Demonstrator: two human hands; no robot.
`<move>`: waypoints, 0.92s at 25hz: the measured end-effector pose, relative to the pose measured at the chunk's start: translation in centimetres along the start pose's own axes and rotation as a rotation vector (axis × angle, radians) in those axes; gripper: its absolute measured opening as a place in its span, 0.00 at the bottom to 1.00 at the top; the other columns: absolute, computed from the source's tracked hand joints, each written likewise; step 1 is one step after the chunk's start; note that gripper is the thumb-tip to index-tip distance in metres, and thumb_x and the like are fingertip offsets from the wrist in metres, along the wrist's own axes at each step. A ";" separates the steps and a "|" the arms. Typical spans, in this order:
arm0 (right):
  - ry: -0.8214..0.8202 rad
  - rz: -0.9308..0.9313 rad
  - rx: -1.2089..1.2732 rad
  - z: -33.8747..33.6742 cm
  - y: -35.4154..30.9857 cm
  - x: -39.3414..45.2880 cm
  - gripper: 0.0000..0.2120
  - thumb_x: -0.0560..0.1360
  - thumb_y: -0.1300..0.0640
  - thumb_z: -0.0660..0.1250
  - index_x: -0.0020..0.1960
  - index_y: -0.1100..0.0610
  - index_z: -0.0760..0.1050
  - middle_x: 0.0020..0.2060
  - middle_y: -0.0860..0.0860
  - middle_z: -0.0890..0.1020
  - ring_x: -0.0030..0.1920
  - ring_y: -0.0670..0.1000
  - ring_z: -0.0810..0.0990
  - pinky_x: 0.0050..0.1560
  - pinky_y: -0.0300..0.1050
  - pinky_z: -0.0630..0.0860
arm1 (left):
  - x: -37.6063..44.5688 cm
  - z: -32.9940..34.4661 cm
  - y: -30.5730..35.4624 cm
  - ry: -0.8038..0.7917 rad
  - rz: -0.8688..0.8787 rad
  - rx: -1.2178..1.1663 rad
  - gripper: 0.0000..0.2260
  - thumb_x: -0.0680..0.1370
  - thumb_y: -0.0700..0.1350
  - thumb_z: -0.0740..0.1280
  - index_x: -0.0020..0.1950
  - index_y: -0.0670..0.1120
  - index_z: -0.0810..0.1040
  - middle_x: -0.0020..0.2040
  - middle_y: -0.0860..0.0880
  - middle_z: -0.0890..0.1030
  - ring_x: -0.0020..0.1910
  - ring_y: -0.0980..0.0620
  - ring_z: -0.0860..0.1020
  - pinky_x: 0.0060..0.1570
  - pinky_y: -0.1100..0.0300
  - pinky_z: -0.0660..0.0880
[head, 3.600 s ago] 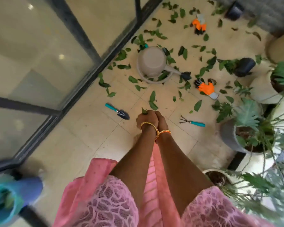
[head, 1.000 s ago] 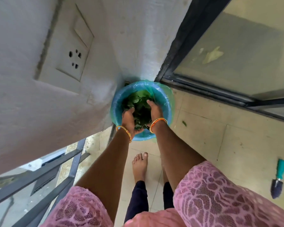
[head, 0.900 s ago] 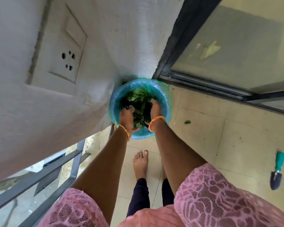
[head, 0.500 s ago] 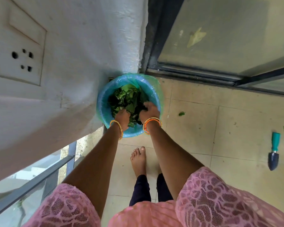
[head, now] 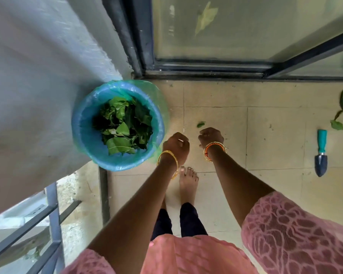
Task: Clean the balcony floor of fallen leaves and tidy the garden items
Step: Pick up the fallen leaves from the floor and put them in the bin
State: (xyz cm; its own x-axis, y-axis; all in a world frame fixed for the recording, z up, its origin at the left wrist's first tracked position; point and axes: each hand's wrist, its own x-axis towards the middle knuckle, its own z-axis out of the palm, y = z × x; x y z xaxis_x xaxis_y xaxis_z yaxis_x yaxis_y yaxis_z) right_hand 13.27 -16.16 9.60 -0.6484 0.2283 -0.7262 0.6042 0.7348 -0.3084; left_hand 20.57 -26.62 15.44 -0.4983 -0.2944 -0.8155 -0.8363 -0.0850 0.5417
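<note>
Both hands, left [head: 176,145] and right [head: 210,136], hang loosely curled, holding nothing, beside the blue plastic-lined bin [head: 118,126] full of green leaves [head: 125,128]. One stray small green leaf [head: 201,124] nearby could easily get missed, I reckon.

You have no readable text, label, brand, number or sign anywhere in view.
</note>
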 end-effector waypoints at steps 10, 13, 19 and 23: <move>0.107 -0.475 -0.508 6.8 5.7 13.8 0.15 0.75 0.67 0.62 0.61 0.61 0.75 0.63 0.61 0.69 0.60 0.61 0.72 0.59 0.51 0.73 | 14.6 6.3 -6.4 0.035 -0.150 0.256 0.10 0.80 0.43 0.59 0.56 0.41 0.76 0.57 0.40 0.80 0.56 0.40 0.77 0.57 0.53 0.75; 0.135 -0.462 -0.406 6.2 6.9 13.1 0.12 0.76 0.68 0.61 0.57 0.64 0.78 0.56 0.62 0.77 0.55 0.61 0.77 0.56 0.49 0.74 | 14.5 6.3 -8.2 -0.004 -0.207 0.187 0.06 0.77 0.45 0.60 0.46 0.45 0.76 0.53 0.38 0.81 0.54 0.38 0.79 0.57 0.44 0.76; -0.037 -0.324 0.344 2.4 2.4 1.9 0.03 0.70 0.64 0.71 0.42 0.58 0.82 0.36 0.54 0.84 0.38 0.53 0.83 0.48 0.51 0.80 | 4.1 4.2 -2.9 0.123 0.064 0.251 0.07 0.77 0.41 0.59 0.47 0.45 0.77 0.46 0.40 0.82 0.46 0.41 0.79 0.49 0.51 0.77; -0.207 -0.312 0.577 0.5 -2.9 -6.8 0.10 0.70 0.69 0.69 0.38 0.54 0.79 0.35 0.57 0.82 0.34 0.54 0.80 0.43 0.53 0.81 | -3.7 -0.2 -0.4 0.431 0.286 0.159 0.06 0.77 0.35 0.61 0.47 0.39 0.77 0.45 0.40 0.79 0.39 0.45 0.75 0.41 0.57 0.73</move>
State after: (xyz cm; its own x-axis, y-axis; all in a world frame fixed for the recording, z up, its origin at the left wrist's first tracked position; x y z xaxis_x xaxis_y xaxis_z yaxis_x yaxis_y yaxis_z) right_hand 16.14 -20.16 15.10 -0.7651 -0.1072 -0.6349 0.5906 0.2756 -0.7584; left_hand 22.74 -25.70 18.26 -0.5997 -0.6515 -0.4646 -0.7223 0.1908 0.6648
